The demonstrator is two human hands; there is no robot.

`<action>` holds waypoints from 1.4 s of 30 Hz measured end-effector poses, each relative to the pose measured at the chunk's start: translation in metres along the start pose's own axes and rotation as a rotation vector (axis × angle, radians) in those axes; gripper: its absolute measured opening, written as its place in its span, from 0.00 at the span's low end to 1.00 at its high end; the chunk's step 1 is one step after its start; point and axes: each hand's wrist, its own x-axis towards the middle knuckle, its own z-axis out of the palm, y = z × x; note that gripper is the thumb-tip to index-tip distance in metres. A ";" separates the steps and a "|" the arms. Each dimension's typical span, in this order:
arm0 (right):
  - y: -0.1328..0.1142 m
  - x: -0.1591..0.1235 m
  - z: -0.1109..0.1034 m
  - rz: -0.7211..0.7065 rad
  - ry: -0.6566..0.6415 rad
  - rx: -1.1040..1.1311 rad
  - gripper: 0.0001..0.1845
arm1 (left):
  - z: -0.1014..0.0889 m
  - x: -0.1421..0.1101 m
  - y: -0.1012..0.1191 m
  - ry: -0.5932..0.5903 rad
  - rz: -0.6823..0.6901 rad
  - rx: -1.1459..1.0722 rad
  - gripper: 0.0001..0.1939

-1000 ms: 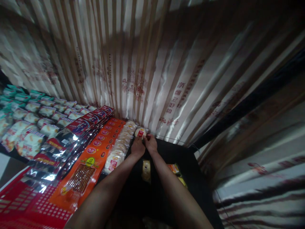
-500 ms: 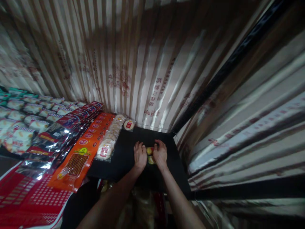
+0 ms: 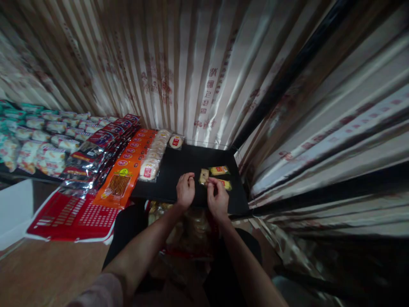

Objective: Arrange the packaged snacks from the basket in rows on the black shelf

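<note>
Over the black table top point(image 3: 179, 164), my right hand point(image 3: 218, 199) has its thumb and fingers closed at the lower right corner of a small tan snack packet point(image 3: 203, 175). Two small yellow snack packets lie just right of it: the upper one point(image 3: 219, 170) in full view, the lower one point(image 3: 227, 185) partly behind my right hand. My left hand point(image 3: 185, 191) is to the left, apart from the packets, its fingers loosely bent and a little apart. Nothing shows in it.
Left of my hands lie a row of clear-wrapped round pastries point(image 3: 154, 157), a single round pastry point(image 3: 176, 141), an orange snack bag point(image 3: 119, 181), dark red packs point(image 3: 92, 149) and many white packs point(image 3: 51, 157). A red basket point(image 3: 79, 219) is below. Striped curtain point(image 3: 191, 64) rises behind.
My hands have drawn apart from over the packets, nearer the table's front edge. The tan packet and two yellow packets now show more fully. The view has tilted down.
</note>
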 end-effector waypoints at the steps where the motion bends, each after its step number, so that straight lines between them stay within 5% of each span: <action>1: -0.002 -0.015 -0.001 0.029 -0.053 0.018 0.15 | -0.010 -0.016 -0.006 -0.021 0.027 0.007 0.15; 4: 0.003 -0.057 -0.002 0.124 -0.227 -0.073 0.16 | -0.031 -0.063 -0.023 -0.163 0.053 0.070 0.15; 7: 0.016 -0.086 -0.001 0.093 -0.374 -0.313 0.15 | -0.034 -0.096 -0.039 -0.445 0.107 0.171 0.16; 13: 0.039 -0.109 0.003 -0.060 -0.508 -0.507 0.16 | -0.018 -0.106 -0.063 -0.628 0.100 0.297 0.27; 21: 0.031 -0.108 0.008 -0.091 -0.495 -0.533 0.13 | -0.031 -0.105 -0.056 -0.524 0.053 0.393 0.15; 30: 0.009 -0.109 -0.009 -0.205 -0.563 -0.262 0.15 | -0.070 -0.109 -0.028 -0.408 0.175 0.406 0.12; 35: -0.009 -0.100 -0.015 -0.036 -0.555 -0.046 0.15 | -0.089 -0.092 -0.018 -0.385 0.155 0.194 0.10; 42: -0.030 -0.091 -0.009 0.405 -0.455 0.519 0.20 | -0.094 -0.076 -0.028 -0.275 -0.125 -0.248 0.12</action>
